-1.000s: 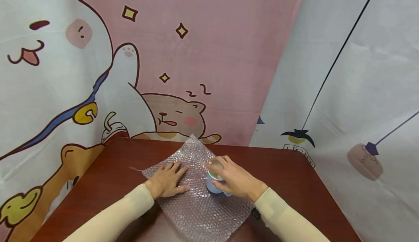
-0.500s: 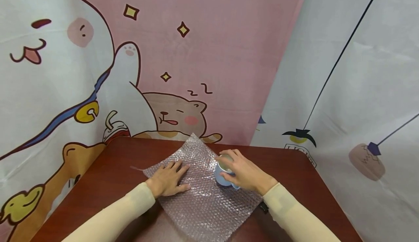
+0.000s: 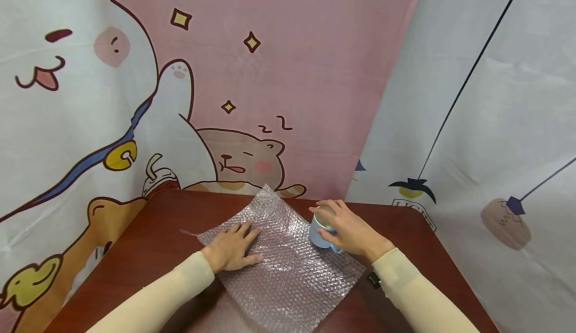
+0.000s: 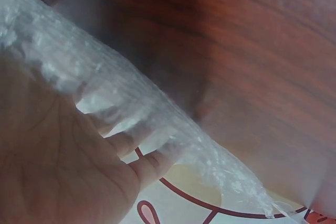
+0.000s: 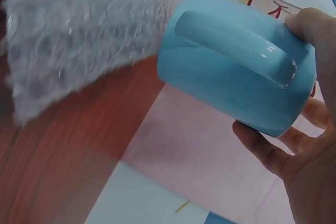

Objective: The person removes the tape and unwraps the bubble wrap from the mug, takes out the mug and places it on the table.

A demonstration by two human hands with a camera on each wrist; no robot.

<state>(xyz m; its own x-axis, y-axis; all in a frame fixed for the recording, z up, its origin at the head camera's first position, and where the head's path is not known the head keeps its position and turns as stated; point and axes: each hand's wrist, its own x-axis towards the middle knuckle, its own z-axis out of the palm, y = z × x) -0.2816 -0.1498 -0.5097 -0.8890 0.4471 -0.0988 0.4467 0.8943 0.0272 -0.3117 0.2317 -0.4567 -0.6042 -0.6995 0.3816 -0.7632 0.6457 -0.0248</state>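
A light blue mug (image 3: 318,236) with a handle is at the right edge of a bubble wrap sheet (image 3: 288,273), which lies turned cornerwise on the table. My right hand (image 3: 353,229) holds the mug near its rim from above, thumb on one side and fingers on the other. In the right wrist view the mug (image 5: 226,66) shows its handle, with the bubble wrap (image 5: 89,35) beside its base. My left hand (image 3: 230,249) rests flat with spread fingers on the left part of the sheet. From the left wrist, fingers (image 4: 149,166) reach over the bubble wrap (image 4: 121,82).
The dark red wooden table (image 3: 418,253) extends around the sheet. A cartoon-printed curtain (image 3: 315,73) hangs right behind it and along the sides. A small black object (image 3: 374,280) shows beside the right sleeve (image 3: 418,288).
My right hand has moved the mug to the right and slightly back, from the middle of the bubble wrap to its right edge. The left hand has stayed in place.
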